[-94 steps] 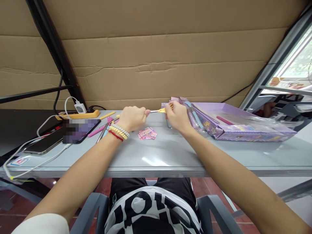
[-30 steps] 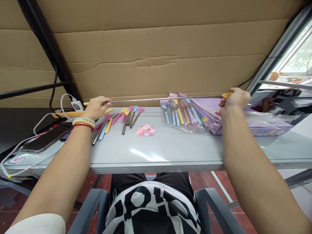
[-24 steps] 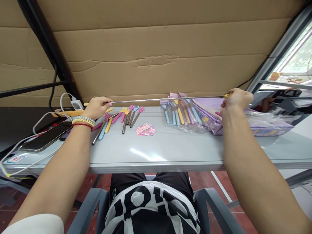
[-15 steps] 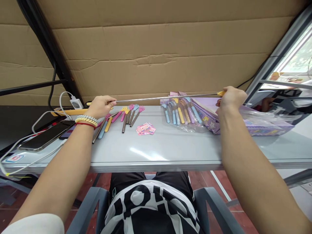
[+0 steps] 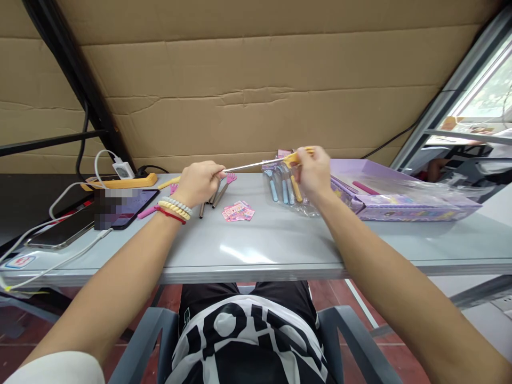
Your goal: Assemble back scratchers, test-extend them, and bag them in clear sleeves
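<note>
The left hand's point(image 5: 200, 183) fingers are closed on one end of a thin metal rod point(image 5: 256, 165); the right hand's point(image 5: 313, 172) fingers are wrapped around its yellow head point(image 5: 291, 158). The rod hangs between them above the table point(image 5: 280, 245). Half a second ago the hands were far apart with it drawn long; now they are much nearer and it is far shorter, so I judge it telescopes and is being pushed shut.

Counting from the left: two phones point(image 5: 126, 210) and one yellow power strip point(image 5: 138, 181) lie left of the left fingers. Just right of those fingers, at least two loose scratchers point(image 5: 224, 188) show; the hand may hide more. Between both hands, nearer the person, lies one pile of pink cards point(image 5: 239, 211), overlapping too much to count. Left of the right fingers, four bagged handles point(image 5: 284, 190) show: three blue, one yellow. Right of them sits one purple box point(image 5: 416, 214).
</note>
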A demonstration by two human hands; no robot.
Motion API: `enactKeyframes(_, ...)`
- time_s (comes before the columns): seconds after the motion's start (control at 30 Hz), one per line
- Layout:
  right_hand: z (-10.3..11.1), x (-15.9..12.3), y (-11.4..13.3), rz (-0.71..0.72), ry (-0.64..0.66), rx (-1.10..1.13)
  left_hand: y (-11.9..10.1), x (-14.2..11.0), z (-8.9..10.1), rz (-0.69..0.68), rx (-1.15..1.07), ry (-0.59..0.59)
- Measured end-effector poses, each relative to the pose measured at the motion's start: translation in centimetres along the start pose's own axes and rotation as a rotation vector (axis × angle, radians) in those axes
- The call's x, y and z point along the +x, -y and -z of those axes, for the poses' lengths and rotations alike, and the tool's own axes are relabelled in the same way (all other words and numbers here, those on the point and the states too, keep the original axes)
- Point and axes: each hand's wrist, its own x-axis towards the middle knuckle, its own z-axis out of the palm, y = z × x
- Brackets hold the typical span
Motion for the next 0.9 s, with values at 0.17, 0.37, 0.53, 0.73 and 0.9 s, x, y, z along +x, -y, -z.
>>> enactKeyframes(0.17, -2.7, -3.7, 0.6, 0.105, 0.381, -0.050, -3.4, -0.6, -0.3, -0.067, 0.048, 0.015)
enactKeyframes(0.37, -2.8, -4.3, 0.4, 0.113, 0.586, -0.094, -4.1, -0.9, -0.9, -0.135, 0.097, 0.067)
enactKeyframes(0.53, -2.7, -4.1, 0.3, 0.109, 0.603, -0.255, -3.7, -0.9, -1.1, -0.135, 0.065, 0.136)
enactKeyframes(0.73, -1.1, -3.2, 0.4, 0.322, 0.688, -0.482, -3.9, -1.1, -1.2, -0.164, 0.004, 0.124)
enactKeyframes(0.9, -0.6, -3.1, 0.8, 0.300, 0.735, -0.473, -3.6, -1.1, -1.3, -0.222, -0.066, 0.093)
